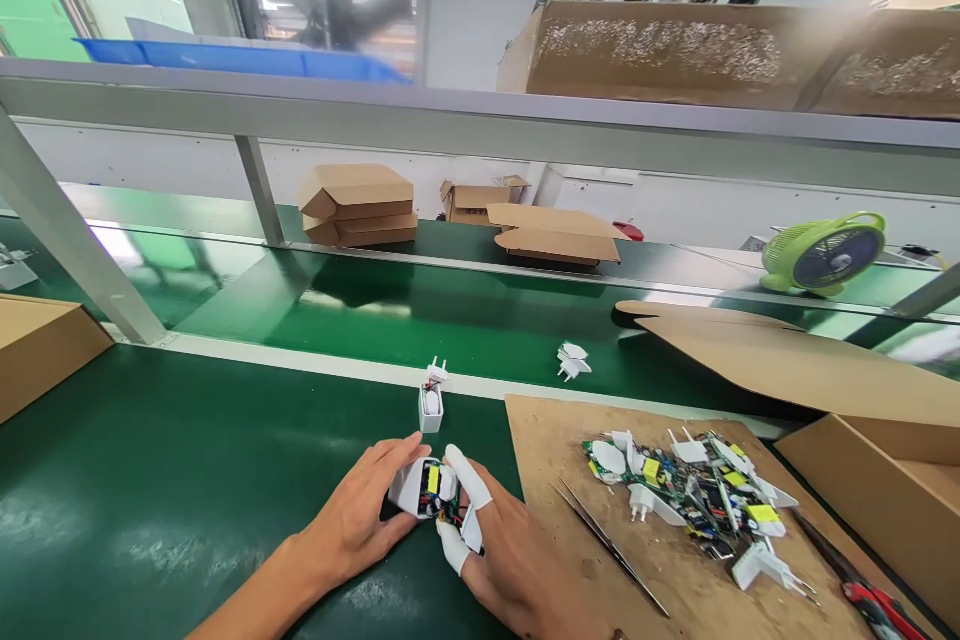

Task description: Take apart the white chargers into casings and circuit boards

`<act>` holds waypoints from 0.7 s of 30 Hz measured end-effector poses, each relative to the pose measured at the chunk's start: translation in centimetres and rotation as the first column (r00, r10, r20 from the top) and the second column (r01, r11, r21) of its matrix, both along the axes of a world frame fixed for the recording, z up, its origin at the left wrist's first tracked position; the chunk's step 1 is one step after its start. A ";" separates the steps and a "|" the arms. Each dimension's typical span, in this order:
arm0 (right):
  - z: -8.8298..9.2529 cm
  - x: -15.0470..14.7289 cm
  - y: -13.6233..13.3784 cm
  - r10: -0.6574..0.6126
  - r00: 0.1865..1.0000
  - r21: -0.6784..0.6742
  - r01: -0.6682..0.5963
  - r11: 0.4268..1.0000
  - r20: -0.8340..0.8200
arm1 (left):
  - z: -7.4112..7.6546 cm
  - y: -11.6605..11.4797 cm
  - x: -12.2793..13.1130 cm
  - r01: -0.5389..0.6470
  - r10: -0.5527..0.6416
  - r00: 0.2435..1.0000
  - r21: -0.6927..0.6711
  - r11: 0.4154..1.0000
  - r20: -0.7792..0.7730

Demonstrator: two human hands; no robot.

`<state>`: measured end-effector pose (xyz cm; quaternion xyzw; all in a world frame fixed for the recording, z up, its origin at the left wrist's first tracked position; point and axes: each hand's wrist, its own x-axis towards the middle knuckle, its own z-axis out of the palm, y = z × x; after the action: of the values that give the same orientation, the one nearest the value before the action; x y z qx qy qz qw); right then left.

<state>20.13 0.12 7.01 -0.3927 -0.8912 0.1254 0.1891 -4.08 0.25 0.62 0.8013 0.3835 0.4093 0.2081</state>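
Note:
Between my two hands is a small white plastic charger housing with a circuit board showing a yellow part. My left hand is closed around the housing's left side. My right hand, with white covers on its thumb and a finger, pinches the circuit board at its right end, beside a white plastic piece. The board sits at the housing's opening; how deep it reaches inside I cannot tell. Just beyond my hands stands another white charger housing, with a plug piece at its top.
On a brown board at right lie tweezers, a pile of circuit boards and plug parts, and red-handled pliers. An open cardboard box borders it. One loose plug piece rests on the green belt. A shelf rail crosses overhead.

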 end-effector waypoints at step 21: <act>-1.0 0.4 -0.2 0.088 0.996 0.112 -0.088 0.990 -0.002 | -1.2 -0.8 0.4 0.008 -0.007 1.000 -0.052 0.999 0.006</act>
<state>20.50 -0.06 6.02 -0.3414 -0.9126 0.0850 0.2081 -3.64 -0.51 -0.60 0.7958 0.3904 0.4009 0.2314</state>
